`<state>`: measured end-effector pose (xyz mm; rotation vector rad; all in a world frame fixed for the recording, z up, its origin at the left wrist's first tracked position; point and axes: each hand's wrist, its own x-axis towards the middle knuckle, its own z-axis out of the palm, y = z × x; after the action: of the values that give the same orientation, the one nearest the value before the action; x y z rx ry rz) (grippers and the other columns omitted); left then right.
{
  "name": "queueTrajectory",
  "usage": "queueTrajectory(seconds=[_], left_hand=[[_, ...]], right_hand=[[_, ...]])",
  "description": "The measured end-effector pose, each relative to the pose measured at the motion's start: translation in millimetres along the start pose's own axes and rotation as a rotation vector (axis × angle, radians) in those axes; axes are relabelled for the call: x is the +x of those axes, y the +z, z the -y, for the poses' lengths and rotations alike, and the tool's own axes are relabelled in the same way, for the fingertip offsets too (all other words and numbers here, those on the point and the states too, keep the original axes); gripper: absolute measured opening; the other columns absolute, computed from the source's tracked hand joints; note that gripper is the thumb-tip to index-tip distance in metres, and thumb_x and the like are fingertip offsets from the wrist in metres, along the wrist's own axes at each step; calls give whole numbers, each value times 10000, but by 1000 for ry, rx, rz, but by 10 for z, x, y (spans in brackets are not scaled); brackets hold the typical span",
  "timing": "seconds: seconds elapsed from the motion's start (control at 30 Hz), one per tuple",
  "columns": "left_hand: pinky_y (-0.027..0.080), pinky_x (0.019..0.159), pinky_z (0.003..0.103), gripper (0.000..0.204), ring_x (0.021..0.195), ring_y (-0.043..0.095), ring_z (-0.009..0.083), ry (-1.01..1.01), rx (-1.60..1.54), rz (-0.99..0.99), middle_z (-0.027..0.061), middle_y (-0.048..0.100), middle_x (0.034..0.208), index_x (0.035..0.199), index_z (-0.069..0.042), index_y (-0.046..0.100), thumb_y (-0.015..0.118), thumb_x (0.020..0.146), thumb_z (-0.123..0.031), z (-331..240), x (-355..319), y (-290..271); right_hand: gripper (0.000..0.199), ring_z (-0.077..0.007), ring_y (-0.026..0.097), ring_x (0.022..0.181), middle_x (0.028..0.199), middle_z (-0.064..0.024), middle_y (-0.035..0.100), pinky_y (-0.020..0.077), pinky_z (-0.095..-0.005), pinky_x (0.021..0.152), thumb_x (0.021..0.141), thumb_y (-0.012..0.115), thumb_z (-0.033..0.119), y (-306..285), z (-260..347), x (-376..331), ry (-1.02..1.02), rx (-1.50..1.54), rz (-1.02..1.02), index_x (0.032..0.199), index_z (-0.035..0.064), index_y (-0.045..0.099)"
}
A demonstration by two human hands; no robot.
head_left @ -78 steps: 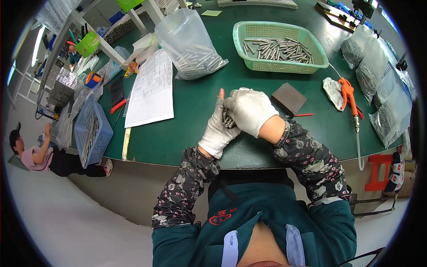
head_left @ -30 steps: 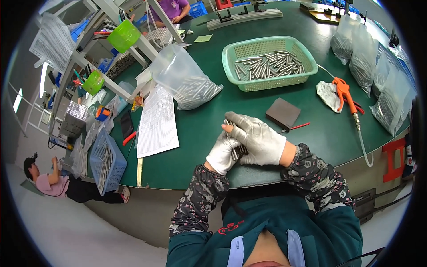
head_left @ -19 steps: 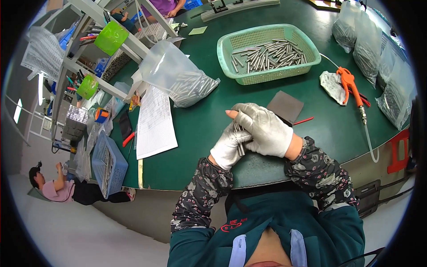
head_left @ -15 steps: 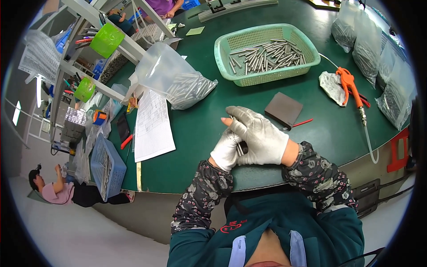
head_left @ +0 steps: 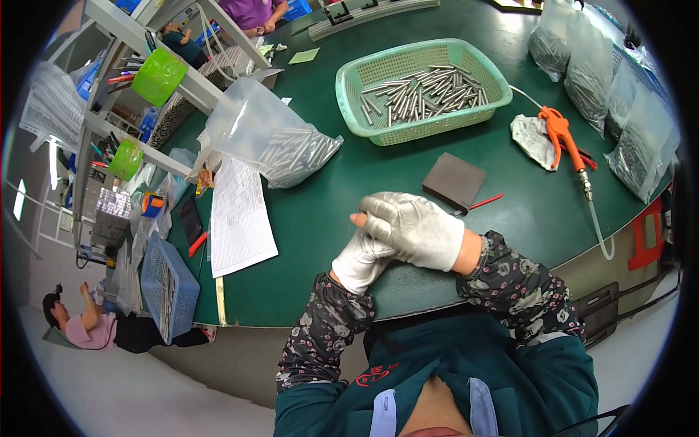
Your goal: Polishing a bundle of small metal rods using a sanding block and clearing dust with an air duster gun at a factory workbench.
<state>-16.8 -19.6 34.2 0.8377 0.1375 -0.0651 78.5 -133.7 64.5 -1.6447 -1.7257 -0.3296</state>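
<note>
While cupping the right hand (head_left: pixel 419 227) over the left hand (head_left: pixel 360 264) on the near side of the green basket (head_left: pixel 408 134), shows nothing of the inside of the clasp. Right fingers: curled over the left hand. Left fingers: mostly covered. Cannot tell about a grip on anything. Metal pins (head_left: pixel 429 95): loose heap inside the green basket, lying every which way. Progress: looks partway, hard to pin down. Done, at a guess: the filled bags (head_left: pixel 644 160) right of the green basket, with grey metal contents too small to name. Left, at a guess: the loose heap in the green basket, plus the clear bag (head_left: pixel 277 140) of similar pins to its left. Cannot confirm either. Around: orange air gun (head_left: pixel 558 132) and crumpled white cloth (head_left: pixel 533 142) right of the green basket; printed sheet (head_left: pixel 242 229) to its near left; blue basket (head_left: pixel 180 302) of long rods farther left; seated co-worker (head_left: pixel 91 328) at far left of it; person in purple (head_left: pixel 250 13) beyond its far left corner. In the way: dark block (head_left: pixel 453 180) and thin red stick (head_left: pixel 486 201), between the right hand and the green basket's near right corner; otherwise just the raised rim.
</note>
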Motion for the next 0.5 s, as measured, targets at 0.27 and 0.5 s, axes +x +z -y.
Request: queueTrajectory(seconds=[0.27, 0.5], left_hand=[[479, 685, 263, 502, 844, 566, 169, 156, 20, -97, 55, 551, 990, 1135, -77, 452, 679, 687, -59, 62, 8, -102], [360, 420, 149, 279, 640, 509, 167, 95, -129, -151, 68, 497, 765, 979, -61, 490, 611, 742, 22, -57, 102, -98]], right_hand=[[478, -298, 464, 1081, 1121, -150, 493, 416, -396, 851, 582, 694, 228, -382, 39, 188, -10, 49, 112, 1004, 43, 564], [236, -325, 594, 830, 876, -155, 626, 458, -404, 755, 734, 526, 220, -756, -1170, 658, 780, -417, 193, 880, 76, 642]])
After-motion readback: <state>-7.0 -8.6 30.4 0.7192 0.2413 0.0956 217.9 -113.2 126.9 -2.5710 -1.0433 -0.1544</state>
